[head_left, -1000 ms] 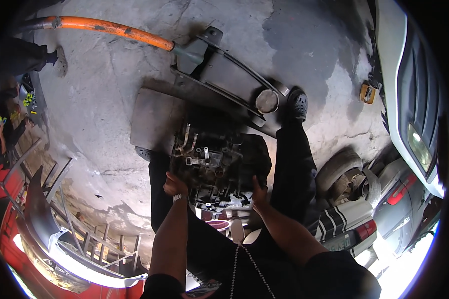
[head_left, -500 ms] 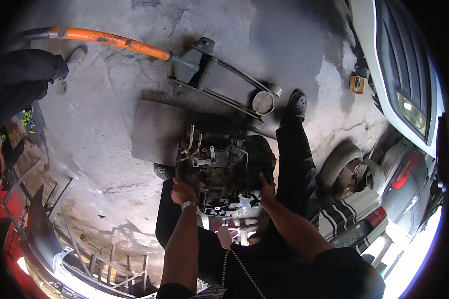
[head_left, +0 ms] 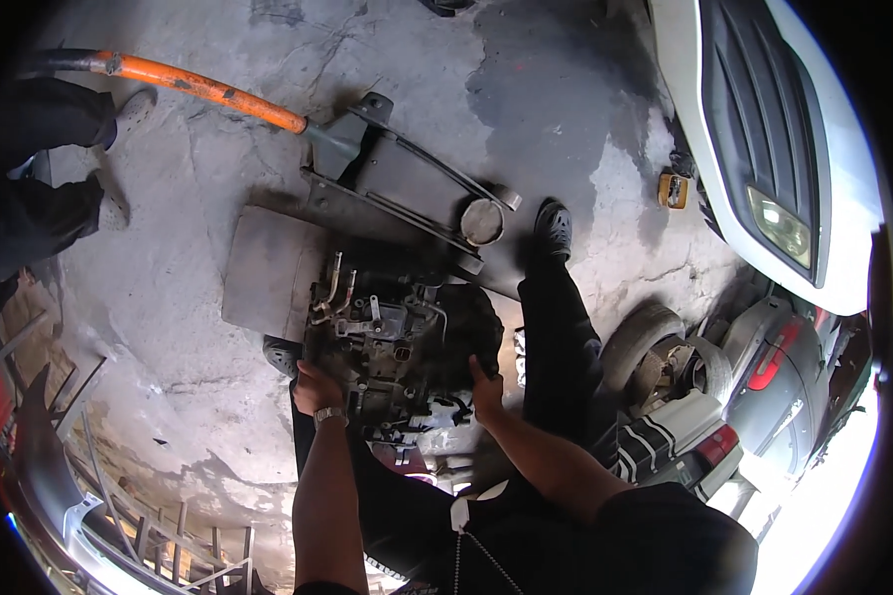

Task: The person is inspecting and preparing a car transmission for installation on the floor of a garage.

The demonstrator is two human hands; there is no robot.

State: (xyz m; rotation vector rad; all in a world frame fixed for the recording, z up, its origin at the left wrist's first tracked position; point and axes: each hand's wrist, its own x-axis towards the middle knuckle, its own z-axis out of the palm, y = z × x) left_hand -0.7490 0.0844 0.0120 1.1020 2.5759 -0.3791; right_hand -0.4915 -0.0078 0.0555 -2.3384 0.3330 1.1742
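Observation:
A dark, greasy metal transmission (head_left: 392, 342) with pipes, brackets and a rounded black housing at its right end sits between my legs. My left hand (head_left: 318, 389) is closed on its near left edge, a metal-banded watch on the wrist. On the near right side, my right hand (head_left: 485, 393) grips the housing with the thumb up; its other fingers are mostly hidden. The transmission's far left part lies close to a flat grey-brown board (head_left: 268, 273). What bears its underside is hidden.
Beyond it lies a floor jack (head_left: 337, 149) with an orange handle (head_left: 198, 87) and round saddle (head_left: 482, 222). Another person's legs (head_left: 45, 129) stand far left. At right are a white car front (head_left: 833, 198), a wheel (head_left: 645, 342) and bumpers. Metal frames (head_left: 159, 540) stand lower left.
The whole view has shifted, so most things appear farther left. Both my hands keep their hold on the transmission. More of the other person's legs shows at the far left.

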